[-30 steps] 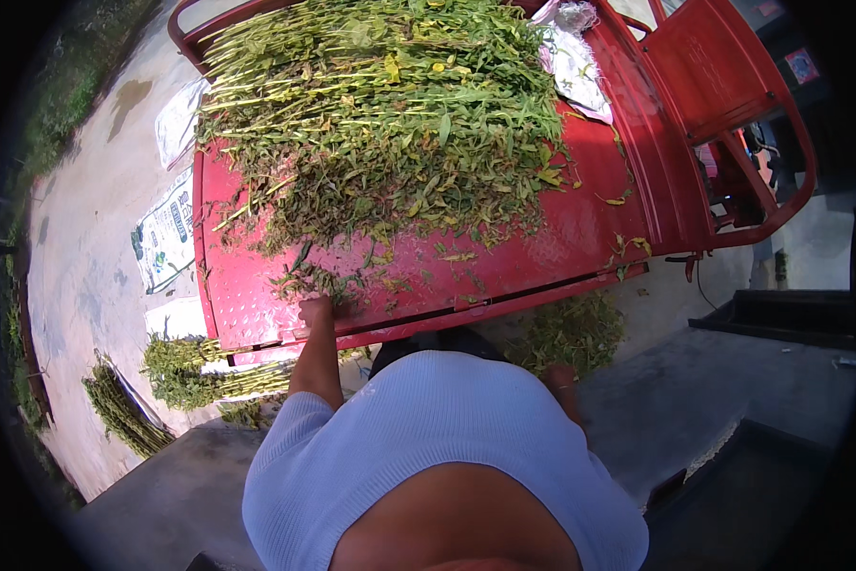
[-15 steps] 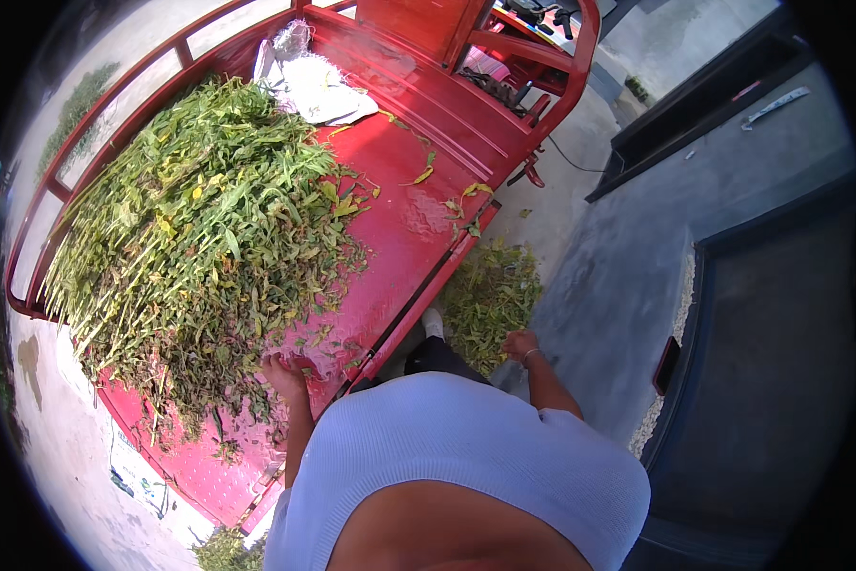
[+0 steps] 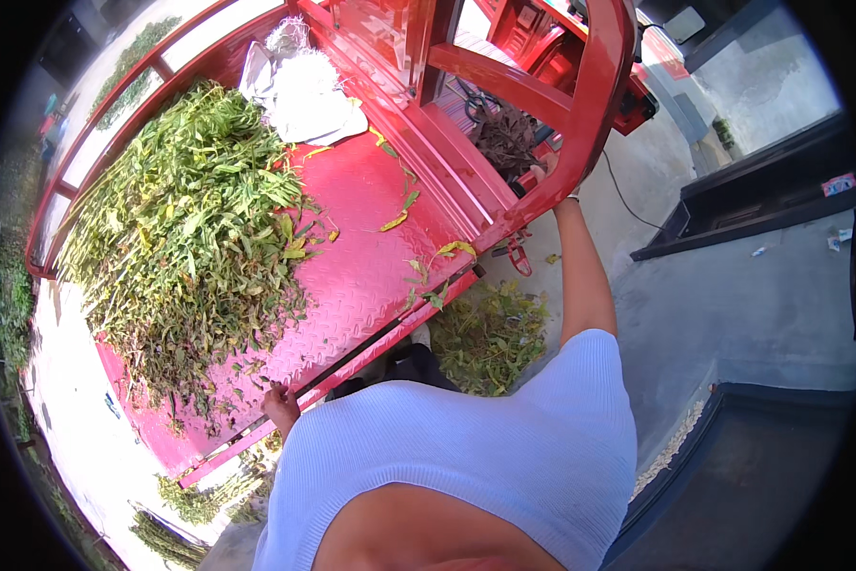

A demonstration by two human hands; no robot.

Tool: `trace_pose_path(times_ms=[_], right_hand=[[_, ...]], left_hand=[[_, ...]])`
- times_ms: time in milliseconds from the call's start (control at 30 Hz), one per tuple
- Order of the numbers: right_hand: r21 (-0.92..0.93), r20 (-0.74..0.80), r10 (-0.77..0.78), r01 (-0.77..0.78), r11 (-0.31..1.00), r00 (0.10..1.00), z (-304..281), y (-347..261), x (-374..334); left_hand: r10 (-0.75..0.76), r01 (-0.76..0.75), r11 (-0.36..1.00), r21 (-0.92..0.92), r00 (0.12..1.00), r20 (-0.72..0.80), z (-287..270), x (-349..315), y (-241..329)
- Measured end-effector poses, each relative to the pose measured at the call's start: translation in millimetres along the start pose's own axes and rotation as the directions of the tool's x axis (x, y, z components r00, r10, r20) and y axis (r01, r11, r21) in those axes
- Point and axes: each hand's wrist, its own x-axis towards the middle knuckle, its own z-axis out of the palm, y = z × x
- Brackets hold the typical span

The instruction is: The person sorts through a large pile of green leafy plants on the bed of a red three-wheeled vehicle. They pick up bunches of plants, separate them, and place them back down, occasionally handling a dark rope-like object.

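My left hand [image 3: 280, 407] rests at the near edge of the red cargo bed [image 3: 352, 257], its fingers bunched over the rail. Just beyond it lies a large heap of cut leafy stalks [image 3: 190, 228], green on top and browner toward me. My right arm stretches forward to the upright red frame at the front of the bed. There my right hand [image 3: 547, 171] is partly covered by a red bar [image 3: 595, 124], so its grip cannot be made out. Close to its fingers sits a dark, crumpled bundle [image 3: 506, 141] behind the bed's front wall.
A white sack [image 3: 309, 100] lies in the bed's far corner. Loose leaves [image 3: 490, 338] cover ground beside the vehicle, and more stalks [image 3: 199, 500] lie behind it. A grey wall [image 3: 761, 295] stands to the right. A thin dark cable [image 3: 623, 195] hangs near the frame.
My right hand has moved up and forward from beside my hip to the red frame. My left hand has drawn back from the heap's edge to the bed's rail. The view has shifted forward.
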Motion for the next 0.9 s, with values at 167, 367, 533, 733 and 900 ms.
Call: trace_pose_path(times_ms=[167, 367, 533, 733, 900], right_hand=[[0.003, 0.249, 0.073, -0.076, 0.997, 0.966, 27, -4, 42], [0.577, 0.202, 0.189, -0.273, 0.77, 0.961, -56, -27, 66], [0.925, 0.093, 0.017, -0.093, 0.369, 0.996, -169, -97, 62], [0.959, -0.169, -0.009, 0.167, 0.227, 0.986, -277, -148, 38], [0.979, -0.198, 0.003, 0.198, 0.054, 0.98, -319, -181, 4]], left_hand=[[-0.152, 0.15, 0.982, -0.116, 0.988, -0.006, 4, -2, 41], [-0.246, 0.287, 0.906, -0.31, 0.955, 0.165, 23, 2, 70], [-0.252, 0.377, 0.847, -0.376, 0.906, 0.34, 43, 18, 91], [0.103, 0.119, 0.872, -0.475, 0.904, 0.416, 36, 69, 175], [0.36, -0.048, 0.796, -0.604, 0.839, 0.407, 24, 92, 233]])
